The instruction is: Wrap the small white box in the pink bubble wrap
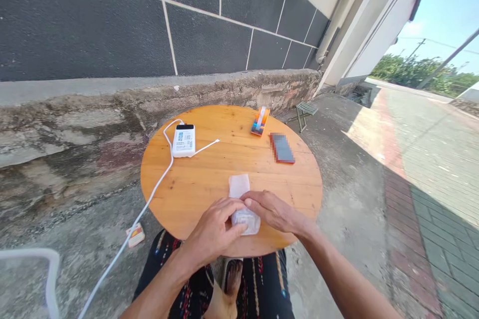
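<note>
A small white packet (246, 220), wrapped in thin translucent sheeting, lies near the front edge of the round wooden table (202, 184). Its flat end (238, 184) sticks out beyond my fingers, away from me. My left hand (215, 227) grips the packet from the left, thumb low on its near part and fingers across its top. From the right, my right hand (271, 209) is closed over the same packet, with its fingertips meeting those of my left hand. What is inside the wrapping cannot be made out.
A white power strip (184, 140) with a cable sits at the table's back left. Toward the back right are an orange tape dispenser (260, 121) and a red-edged phone-like slab (282, 148), blurred out. A folding stool (305, 112) and a wall (112, 30) stand beyond.
</note>
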`<state>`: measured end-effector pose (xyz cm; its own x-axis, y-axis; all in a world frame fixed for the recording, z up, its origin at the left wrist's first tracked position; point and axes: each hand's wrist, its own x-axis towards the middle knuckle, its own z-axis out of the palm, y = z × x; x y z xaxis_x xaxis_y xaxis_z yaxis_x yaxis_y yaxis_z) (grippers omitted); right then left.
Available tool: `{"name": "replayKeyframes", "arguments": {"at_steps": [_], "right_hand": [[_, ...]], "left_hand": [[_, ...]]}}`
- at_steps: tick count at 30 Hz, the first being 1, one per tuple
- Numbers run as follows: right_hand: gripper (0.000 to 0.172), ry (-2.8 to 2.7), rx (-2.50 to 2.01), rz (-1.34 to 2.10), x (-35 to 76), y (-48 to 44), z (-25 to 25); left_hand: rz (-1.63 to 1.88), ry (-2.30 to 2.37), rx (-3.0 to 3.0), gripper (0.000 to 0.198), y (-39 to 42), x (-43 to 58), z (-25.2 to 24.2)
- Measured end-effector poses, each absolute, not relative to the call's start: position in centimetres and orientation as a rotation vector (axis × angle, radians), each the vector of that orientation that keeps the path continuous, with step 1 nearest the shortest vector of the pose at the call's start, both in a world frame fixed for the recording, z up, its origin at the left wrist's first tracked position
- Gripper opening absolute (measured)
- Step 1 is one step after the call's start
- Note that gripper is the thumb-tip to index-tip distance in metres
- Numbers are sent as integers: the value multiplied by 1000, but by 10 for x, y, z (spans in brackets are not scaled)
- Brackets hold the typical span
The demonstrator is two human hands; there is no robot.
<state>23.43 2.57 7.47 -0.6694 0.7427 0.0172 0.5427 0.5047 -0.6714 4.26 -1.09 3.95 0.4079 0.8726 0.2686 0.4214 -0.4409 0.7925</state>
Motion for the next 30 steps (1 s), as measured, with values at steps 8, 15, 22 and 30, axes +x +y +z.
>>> {"name": "replayKeyframes", "arguments": {"at_steps": [8,15,22,30], "right_hand": [[31,-2323,-1128,666,244,7,72],[49,-2452,-1167,295,238,-17,49],[40,-2456,-1229,412,238,14,59],[34,-2443,-1212,898,240,45,71]], "left_hand": [[749,1201,1905,24,0,41,47],[671,1207,1984,13,13,40,49],[899,1332,1944,31,8,44,41],[1213,1304,2151,32,-13,47,28]]}}
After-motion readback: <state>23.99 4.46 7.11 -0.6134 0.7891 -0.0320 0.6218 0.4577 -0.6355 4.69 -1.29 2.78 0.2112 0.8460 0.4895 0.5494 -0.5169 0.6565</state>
